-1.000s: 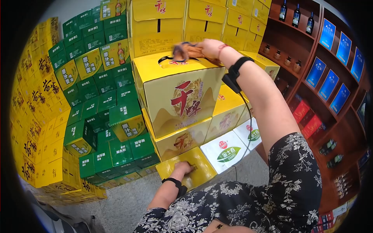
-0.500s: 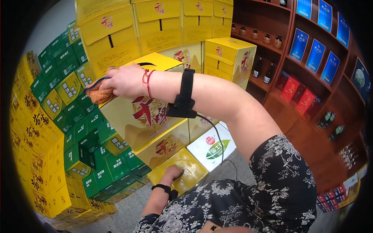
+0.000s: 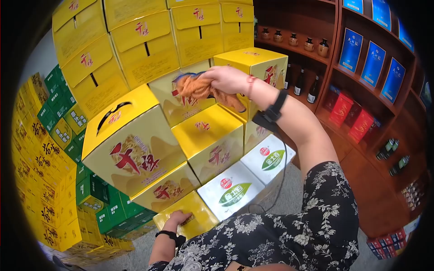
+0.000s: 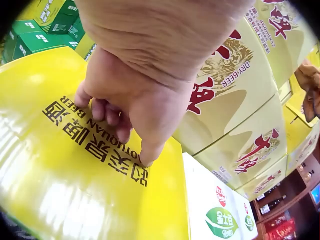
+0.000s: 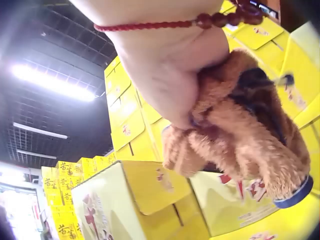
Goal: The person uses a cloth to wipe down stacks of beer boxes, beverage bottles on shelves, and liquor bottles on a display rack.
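My right hand (image 3: 228,79) grips a bunched orange-brown cloth (image 3: 195,86) with dark blue edging. It is held up in front of a pale yellow beer carton at the back, above a lower yellow-topped carton (image 3: 203,124). In the right wrist view the folded cloth (image 5: 240,135) hangs out from under the palm. My left hand (image 3: 181,217) rests on a glossy yellow beer box (image 3: 199,226) low at the front. In the left wrist view its bent fingertips touch the printed top. A taller carton with a black handle (image 3: 115,113) stands at the left of this stack.
White boxes with a green leaf (image 3: 230,189) stand beside the yellow one. Behind rises a wall of yellow cartons (image 3: 140,49). Green cartons (image 3: 92,192) and more yellow ones are stacked left. Wooden shelves (image 3: 312,18) with bottles, jars and blue boxes (image 3: 373,63) line the right.
The right hand wiped leftward over the handled carton's top to its left edge, then came back right, off it, with the cloth. The left hand stayed on the yellow box. The head view turned.
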The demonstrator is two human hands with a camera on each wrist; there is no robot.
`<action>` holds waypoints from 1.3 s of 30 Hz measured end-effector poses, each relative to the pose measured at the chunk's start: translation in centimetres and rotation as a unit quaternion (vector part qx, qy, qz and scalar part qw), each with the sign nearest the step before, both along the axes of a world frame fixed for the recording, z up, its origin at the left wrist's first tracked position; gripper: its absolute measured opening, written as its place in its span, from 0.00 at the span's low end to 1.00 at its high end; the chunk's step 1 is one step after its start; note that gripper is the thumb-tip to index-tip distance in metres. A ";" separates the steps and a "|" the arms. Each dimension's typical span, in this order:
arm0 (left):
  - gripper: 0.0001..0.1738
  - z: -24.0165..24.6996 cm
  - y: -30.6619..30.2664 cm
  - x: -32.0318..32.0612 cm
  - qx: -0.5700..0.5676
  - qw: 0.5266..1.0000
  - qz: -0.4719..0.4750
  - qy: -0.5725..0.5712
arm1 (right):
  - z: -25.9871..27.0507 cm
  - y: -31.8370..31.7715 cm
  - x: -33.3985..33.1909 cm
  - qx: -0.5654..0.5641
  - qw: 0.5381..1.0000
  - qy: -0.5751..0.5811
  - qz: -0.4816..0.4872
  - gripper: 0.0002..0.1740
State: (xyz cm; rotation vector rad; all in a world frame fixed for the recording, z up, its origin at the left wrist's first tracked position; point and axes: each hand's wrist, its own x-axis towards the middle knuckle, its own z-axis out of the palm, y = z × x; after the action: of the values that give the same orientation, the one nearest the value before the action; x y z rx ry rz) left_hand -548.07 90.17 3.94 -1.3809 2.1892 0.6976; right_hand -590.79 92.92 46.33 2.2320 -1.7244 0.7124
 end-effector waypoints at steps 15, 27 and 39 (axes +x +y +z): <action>0.51 -1.0 2.3 -8.7 0.026 0.970 0.219 0.107 | 2.8 -6.5 -20.3 0.076 0.989 0.015 -0.128 0.22; 0.52 -3.0 1.8 -8.3 0.004 0.984 0.171 0.040 | 3.8 -2.2 -29.4 0.110 0.959 0.218 -0.142 0.26; 0.49 -2.4 1.5 -8.7 0.027 0.974 0.220 0.048 | 2.1 -3.4 -20.5 0.044 0.997 -0.019 -0.060 0.24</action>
State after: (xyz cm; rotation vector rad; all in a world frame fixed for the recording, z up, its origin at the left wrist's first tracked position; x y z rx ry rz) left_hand -556.80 91.65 1.54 -1.8606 1.9286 0.9895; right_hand -611.32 89.55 48.40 2.1617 -1.9234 0.6688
